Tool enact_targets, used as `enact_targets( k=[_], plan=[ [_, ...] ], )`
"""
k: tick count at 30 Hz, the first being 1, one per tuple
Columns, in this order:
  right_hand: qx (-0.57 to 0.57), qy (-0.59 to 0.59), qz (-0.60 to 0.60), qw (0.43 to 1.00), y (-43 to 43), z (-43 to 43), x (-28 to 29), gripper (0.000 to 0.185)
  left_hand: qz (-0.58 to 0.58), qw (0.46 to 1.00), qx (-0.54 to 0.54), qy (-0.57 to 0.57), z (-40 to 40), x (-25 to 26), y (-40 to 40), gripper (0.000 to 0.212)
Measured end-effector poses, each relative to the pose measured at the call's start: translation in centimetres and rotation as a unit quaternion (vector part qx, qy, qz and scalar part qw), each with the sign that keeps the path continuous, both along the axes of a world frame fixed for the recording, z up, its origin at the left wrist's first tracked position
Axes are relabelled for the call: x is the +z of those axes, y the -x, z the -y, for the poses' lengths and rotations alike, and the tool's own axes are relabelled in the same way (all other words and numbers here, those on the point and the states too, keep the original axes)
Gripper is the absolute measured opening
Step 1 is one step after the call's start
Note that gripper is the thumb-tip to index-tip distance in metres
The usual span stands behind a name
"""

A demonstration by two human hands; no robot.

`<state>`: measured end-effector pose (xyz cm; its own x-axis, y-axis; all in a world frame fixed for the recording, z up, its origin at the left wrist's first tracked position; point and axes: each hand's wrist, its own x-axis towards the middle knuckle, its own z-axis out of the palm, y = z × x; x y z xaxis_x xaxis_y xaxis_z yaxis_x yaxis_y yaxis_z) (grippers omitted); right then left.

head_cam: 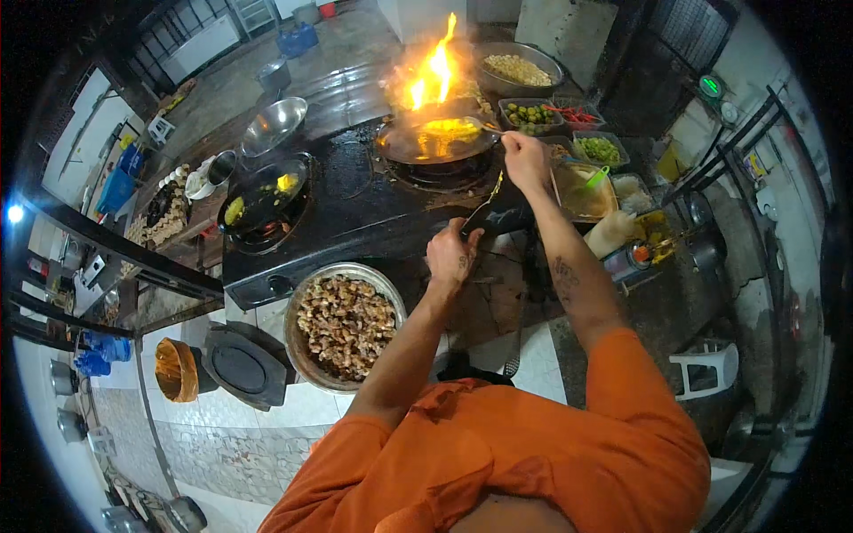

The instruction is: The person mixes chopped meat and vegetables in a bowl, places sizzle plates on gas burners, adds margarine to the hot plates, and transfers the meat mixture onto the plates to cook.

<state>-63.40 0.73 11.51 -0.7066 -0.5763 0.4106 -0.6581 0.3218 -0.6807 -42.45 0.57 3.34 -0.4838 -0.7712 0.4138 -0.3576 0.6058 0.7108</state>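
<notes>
My right hand [526, 160] grips the handle of a metal utensil [485, 125], whose head reaches over a pan [433, 148] on the far burner. Yellow food lies in that pan, and tall flames [436, 66] rise at its far side. My left hand [454, 252] is closed on the handle of a second metal utensil [490, 197], which points up toward the pan and has yellow bits along it. On the left burner sits a tilted black pan [263, 196] with a yellow lump and greenish-yellow food inside.
A metal bowl of chopped cooked meat [346, 326] stands at the front left of the black stove [340, 193]. An empty steel bowl [274, 126] is behind. At right are tubs of green fruit [531, 114], red chillies [574, 116] and a tray with a green-handled utensil [585, 192].
</notes>
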Motion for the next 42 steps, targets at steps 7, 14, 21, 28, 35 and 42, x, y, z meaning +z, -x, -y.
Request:
enact_targets(
  k=[7, 14, 21, 28, 35, 42],
  plan=[
    [0.049, 0.061, -0.004, 0.997, 0.5, 0.8, 2.3, 0.025, 0.024, 0.999, 0.002, 0.031, -0.3, -1.7, -1.7, 0.029],
    [0.139, 0.118, 0.090, 0.979, 8.2, 2.4, 3.0, 0.022, -0.106, 0.991, 0.080, 0.020, -2.3, -3.0, 1.1, 0.026],
    [0.084, 0.095, 0.132, 0.983, 5.7, 1.0, 1.7, 0.022, -0.138, 0.952, 0.142, -0.235, -4.4, 0.7, 0.5, 0.039],
    [0.176, 0.082, -0.062, 0.979, -5.2, 3.7, 0.3, 0.023, -0.188, 0.924, 0.169, -0.286, -3.3, 6.4, -14.4, 0.027],
    [0.114, 0.045, -0.108, 0.987, -3.0, 2.7, 0.0, 0.017, -0.036, 0.932, 0.331, -0.140, 0.1, 9.1, -28.6, 0.030],
    [0.082, 0.168, 0.043, 0.981, -8.4, 3.8, 1.9, 0.027, -0.019, 0.919, 0.376, -0.113, 1.1, 6.4, -36.4, 0.034]
  ],
)
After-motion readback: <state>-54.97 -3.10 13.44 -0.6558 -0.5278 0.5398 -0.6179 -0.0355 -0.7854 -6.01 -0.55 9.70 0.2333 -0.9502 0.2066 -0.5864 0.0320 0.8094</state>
